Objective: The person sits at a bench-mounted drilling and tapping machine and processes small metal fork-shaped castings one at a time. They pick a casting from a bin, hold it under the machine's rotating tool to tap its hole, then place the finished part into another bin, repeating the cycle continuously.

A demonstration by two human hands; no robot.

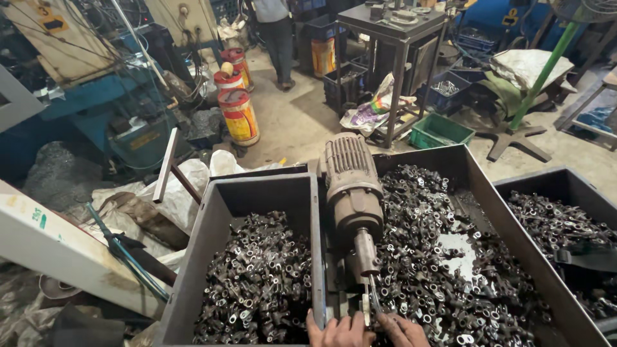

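Note:
At the bottom edge, my left hand (339, 331) and my right hand (403, 331) meet just below the shaft of a brown electric motor (352, 193). Only the fingers show. They rest close together on small dark metal parts at the motor's spindle tip (366, 302). Whether either hand grips a part cannot be made out. A grey metal bin (215, 225) full of small ring-shaped metal pieces (257, 283) sits left of the motor. A larger bin (488, 199) with the same pieces (443, 270) lies to its right.
A third bin (565, 180) of metal parts stands at the far right. Yellow and red drums (239, 115), a green crate (440, 132), a metal stand (395, 38) and a green pole (543, 74) fill the workshop floor. Another person's legs (277, 38) show at the back.

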